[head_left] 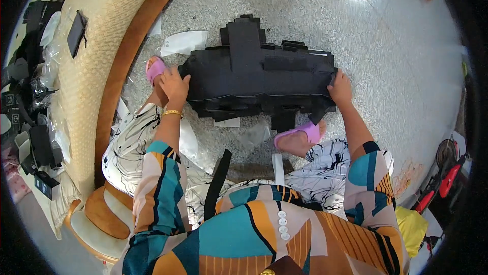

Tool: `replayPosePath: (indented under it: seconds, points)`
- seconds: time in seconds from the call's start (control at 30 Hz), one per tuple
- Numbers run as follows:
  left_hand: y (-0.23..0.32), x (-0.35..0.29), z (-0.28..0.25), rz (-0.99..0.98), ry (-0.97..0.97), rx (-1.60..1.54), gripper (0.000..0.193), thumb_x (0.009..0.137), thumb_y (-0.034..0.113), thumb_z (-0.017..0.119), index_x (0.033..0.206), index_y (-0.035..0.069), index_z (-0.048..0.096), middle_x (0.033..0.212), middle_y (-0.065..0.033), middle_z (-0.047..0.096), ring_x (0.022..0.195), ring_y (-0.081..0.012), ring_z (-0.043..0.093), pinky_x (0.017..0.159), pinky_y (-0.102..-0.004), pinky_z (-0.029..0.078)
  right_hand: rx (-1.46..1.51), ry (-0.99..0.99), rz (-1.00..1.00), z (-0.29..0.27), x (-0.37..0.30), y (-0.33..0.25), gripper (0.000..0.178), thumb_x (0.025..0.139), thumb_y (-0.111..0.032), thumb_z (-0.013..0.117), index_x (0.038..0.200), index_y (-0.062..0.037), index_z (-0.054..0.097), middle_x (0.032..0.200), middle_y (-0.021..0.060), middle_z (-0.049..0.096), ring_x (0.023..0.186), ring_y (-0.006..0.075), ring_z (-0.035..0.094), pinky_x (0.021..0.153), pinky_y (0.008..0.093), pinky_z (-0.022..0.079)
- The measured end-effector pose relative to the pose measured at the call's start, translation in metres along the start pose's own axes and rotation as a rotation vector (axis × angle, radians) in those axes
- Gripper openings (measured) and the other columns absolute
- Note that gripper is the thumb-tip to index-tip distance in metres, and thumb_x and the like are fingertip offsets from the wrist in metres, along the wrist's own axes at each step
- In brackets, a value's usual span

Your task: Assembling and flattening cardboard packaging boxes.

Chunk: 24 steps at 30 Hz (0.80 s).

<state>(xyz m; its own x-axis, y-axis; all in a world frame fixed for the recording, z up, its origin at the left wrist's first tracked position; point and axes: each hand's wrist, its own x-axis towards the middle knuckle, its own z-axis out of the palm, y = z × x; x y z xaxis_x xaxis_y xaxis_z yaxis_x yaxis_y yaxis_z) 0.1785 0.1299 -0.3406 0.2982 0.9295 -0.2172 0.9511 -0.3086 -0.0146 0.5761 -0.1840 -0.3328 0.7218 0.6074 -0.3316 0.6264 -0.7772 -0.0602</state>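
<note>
A wide stack of black die-cut cardboard sheets (213,77), with tabs and flaps jutting from its edges, lies in front of me between my feet. My left hand (174,86) is at its left end, fingers bent around the edge and thumb toward the stack. At the right end, my right hand (340,89) grips the edge, its fingers partly hidden behind the cardboard. A loose black strip (217,183) lies across my lap, and a white strip (278,169) is beside it.
White paper pieces (184,42) lie on the speckled floor (396,61) around the stack. To the left runs a beige sofa (109,16) bearing a black pouch (77,33), small black boxes (40,145) and plastic bags. A red-and-black wheeled object (447,178) and yellow bag (410,229) are at right.
</note>
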Motion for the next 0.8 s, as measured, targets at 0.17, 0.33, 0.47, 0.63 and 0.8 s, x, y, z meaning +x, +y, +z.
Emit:
replayPosePath:
  seconds: [0.17,0.33,0.47,0.63,0.8]
  points:
    - [0.055,-0.014,-0.031,0.524,0.347,-0.044,0.055,0.074,0.018,0.065,0.125,0.015,0.044,0.134,-0.0149,0.033,0.128,-0.0309,0.028,0.1,-0.0569,0.021,-0.314,0.353,-0.272,-0.004,-0.01,-0.025,0.066,0.069,-0.018,0.068,0.126,-0.0001,0.038,0.126,0.0189,0.041,0.118,0.0334,0.04,0.094,0.0417,0.035]
    - [0.111,-0.032,-0.051,0.734,0.2,0.014,0.057,0.071,0.027,0.068,0.123,0.015,0.047,0.137,-0.0152,0.031,0.132,-0.0301,0.022,0.099,-0.0619,0.018,-0.092,0.143,-0.226,0.009,-0.014,-0.046,0.053,0.071,-0.02,0.067,0.112,0.0039,0.044,0.117,0.0219,0.046,0.11,0.0363,0.044,0.091,0.0422,0.038]
    - [0.131,-0.043,-0.042,0.838,-0.195,-0.003,0.066,0.076,0.044,0.062,0.132,0.018,0.039,0.143,-0.015,0.023,0.133,-0.0328,0.017,0.097,-0.0672,0.018,0.079,0.052,-0.21,0.028,-0.005,-0.019,0.042,0.074,-0.022,0.066,0.101,0.0052,0.046,0.11,0.0242,0.048,0.104,0.04,0.048,0.086,0.0431,0.042]
    - [0.129,-0.028,-0.03,0.813,-0.689,0.015,0.083,0.072,0.065,0.055,0.139,0.024,0.028,0.149,-0.0104,0.002,0.137,-0.0317,0.0,0.097,-0.0699,0.014,0.212,-0.076,-0.235,0.017,0.009,0.004,0.038,0.079,-0.027,0.06,0.09,0.0086,0.053,0.1,0.0276,0.053,0.096,0.0418,0.052,0.085,0.044,0.042]
    - [0.135,-0.022,-0.017,0.733,-0.807,-0.026,0.096,0.063,0.07,0.059,0.141,0.026,0.023,0.149,-0.0068,-0.008,0.136,-0.0314,-0.009,0.096,-0.0717,0.011,0.184,-0.399,-0.036,-0.004,0.003,-0.02,0.065,0.085,-0.052,0.043,0.091,0.0101,0.062,0.102,0.033,0.055,0.099,0.044,0.053,0.086,0.0432,0.042]
